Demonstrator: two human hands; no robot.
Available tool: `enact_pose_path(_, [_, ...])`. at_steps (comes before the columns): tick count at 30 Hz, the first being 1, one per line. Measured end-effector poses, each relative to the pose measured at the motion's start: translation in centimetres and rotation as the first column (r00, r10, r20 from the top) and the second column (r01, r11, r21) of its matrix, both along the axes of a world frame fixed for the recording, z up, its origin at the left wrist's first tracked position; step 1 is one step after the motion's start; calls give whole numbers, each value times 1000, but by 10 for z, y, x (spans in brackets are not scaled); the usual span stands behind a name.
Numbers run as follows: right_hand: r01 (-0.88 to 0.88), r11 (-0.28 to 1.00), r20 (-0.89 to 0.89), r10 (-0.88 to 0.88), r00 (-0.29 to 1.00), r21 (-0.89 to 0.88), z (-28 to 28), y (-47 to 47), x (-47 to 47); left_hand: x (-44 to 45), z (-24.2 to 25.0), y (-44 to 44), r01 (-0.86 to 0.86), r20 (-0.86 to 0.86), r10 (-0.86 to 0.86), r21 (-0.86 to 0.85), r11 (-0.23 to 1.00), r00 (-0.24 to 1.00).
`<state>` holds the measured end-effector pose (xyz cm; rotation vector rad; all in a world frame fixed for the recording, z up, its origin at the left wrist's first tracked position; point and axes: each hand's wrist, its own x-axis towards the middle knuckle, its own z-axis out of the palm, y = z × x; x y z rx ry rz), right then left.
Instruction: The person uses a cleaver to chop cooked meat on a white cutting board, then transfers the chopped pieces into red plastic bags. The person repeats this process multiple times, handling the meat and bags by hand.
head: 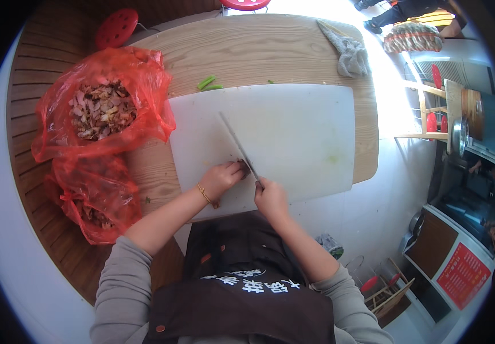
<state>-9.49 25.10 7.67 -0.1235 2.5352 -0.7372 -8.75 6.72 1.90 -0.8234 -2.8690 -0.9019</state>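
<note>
A white plastic cutting board (290, 129) lies on the wooden table in front of me. My right hand (271, 197) grips the handle of a knife (235, 139), whose blade stands edge-down on the board and points away to the left. Just left of the blade, my left hand (225, 177) presses a small dark brown piece of food (244, 168), mostly hidden under the fingers. Small dark crumbs lie by the fingertips. A red plastic bag (148, 103) left of the board stands open, full of chopped meat pieces (103, 109).
A second red bag (101, 180) with chopped pieces sits nearer me on the left. Green stalk pieces (206, 82) lie beyond the board. A grey cloth (350, 53) rests at the table's far right corner. Red stools (117, 28) stand past the table; a person (406, 13) is at the upper right.
</note>
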Motion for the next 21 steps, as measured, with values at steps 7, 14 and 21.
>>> enact_pose_path(7, [-122,972,100,104,990,200,50,30,23,10,-6,-2,20,57,-17,-58,998,998])
enact_pose_path(14, [-106,962,184,60,981,251,44,14,18,11,-6,3,-59,50,62,-49,997,997])
enact_pose_path(21, [-14,1000,41,14,999,-2,1,-6,-10,6,13,1,-129,28,127,99,987,992])
